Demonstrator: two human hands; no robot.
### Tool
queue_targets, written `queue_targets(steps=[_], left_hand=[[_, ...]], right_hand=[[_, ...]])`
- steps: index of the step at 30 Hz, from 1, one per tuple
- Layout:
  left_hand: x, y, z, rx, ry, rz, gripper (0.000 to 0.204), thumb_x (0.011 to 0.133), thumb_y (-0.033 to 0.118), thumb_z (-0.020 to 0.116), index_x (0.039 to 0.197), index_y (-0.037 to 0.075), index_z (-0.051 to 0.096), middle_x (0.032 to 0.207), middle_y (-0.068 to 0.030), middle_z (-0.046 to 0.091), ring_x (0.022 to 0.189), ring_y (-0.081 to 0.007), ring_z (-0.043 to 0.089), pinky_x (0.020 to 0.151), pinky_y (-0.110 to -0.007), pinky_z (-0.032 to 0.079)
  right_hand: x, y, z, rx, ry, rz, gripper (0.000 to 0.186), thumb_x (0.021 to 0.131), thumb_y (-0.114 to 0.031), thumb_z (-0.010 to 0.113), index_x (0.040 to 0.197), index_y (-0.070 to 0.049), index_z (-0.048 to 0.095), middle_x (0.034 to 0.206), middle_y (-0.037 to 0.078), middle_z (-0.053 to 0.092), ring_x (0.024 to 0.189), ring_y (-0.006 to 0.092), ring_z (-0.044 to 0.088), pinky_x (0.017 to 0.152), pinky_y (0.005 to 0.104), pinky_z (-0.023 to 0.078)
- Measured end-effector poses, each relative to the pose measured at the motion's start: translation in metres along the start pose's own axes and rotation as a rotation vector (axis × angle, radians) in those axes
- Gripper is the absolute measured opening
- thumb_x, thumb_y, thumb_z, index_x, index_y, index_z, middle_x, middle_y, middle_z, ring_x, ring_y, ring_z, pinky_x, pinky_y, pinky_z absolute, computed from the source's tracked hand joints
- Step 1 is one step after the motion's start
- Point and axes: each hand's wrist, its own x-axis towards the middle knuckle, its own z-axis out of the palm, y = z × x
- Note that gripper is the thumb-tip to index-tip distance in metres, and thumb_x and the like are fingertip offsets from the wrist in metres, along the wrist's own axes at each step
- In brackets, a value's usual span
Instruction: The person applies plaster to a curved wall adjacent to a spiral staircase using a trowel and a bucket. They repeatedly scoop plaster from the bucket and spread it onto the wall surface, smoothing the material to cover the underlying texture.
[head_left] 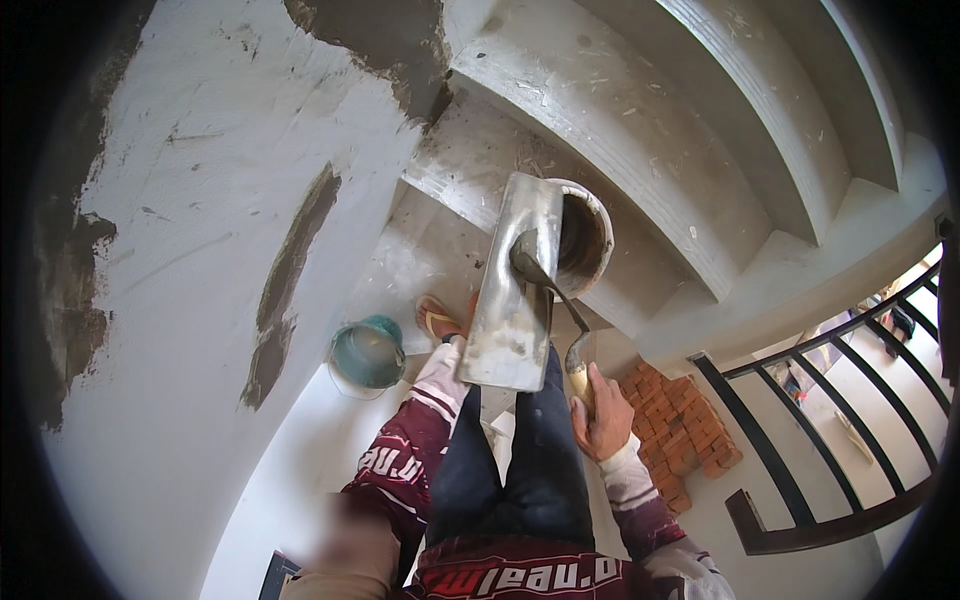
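Observation:
My right hand (pixel 605 415) is wrapped round the wooden handle of a small trowel (pixel 578 350). The trowel's blade, with grey mortar on it, rests against a broad rectangular steel plastering trowel (pixel 505 325). That plate is held up in front of my legs and is smeared with mortar toward its middle. My left sleeve (pixel 430 400) runs up to the plate's lower left edge; the hand itself is hidden behind it, apparently holding it from beneath. Partly covered by the plate, a white-rimmed bucket (pixel 602 225) stands behind it, its inside coated with mortar.
A teal bucket (pixel 368 355) sits by my sandalled foot (pixel 437 318). On the left, a pale wall (pixel 220 200) has dark wet patches. Curved stair steps (pixel 620 120) rise at upper right. Stacked red bricks (pixel 680 425) and a black railing (pixel 800 460) lie to the right.

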Motion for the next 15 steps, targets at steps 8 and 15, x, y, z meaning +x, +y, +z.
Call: queue_targets(steps=[8, 15], left_hand=[[-0.087, 0.031, -0.026, -0.174, 0.281, -0.047, 0.041, 0.098, 0.029, 0.039, 0.126, 0.003, 0.055, 0.116, -0.0139, 0.063, 0.101, -0.0271, 0.063, 0.090, -0.041, 0.053], [-0.118, 0.057, -0.019, -0.212, 0.332, 0.003, 0.040, 0.098, 0.025, 0.037, 0.127, 0.002, 0.053, 0.121, -0.0167, 0.060, 0.107, -0.0310, 0.061, 0.095, -0.045, 0.051]], right_hand=[[0.003, 0.098, 0.085, 0.074, 0.205, -0.186, 0.060, 0.077, 0.002, 0.061, 0.131, -0.015, 0.043, 0.103, 0.022, 0.054, 0.086, 0.0387, 0.057, 0.073, 0.0459, 0.048], [-0.002, 0.134, 0.073, 0.007, 0.084, -0.043, 0.054, 0.078, 0.005, 0.060, 0.127, -0.013, 0.046, 0.103, 0.020, 0.055, 0.085, 0.0379, 0.059, 0.072, 0.0426, 0.051]])
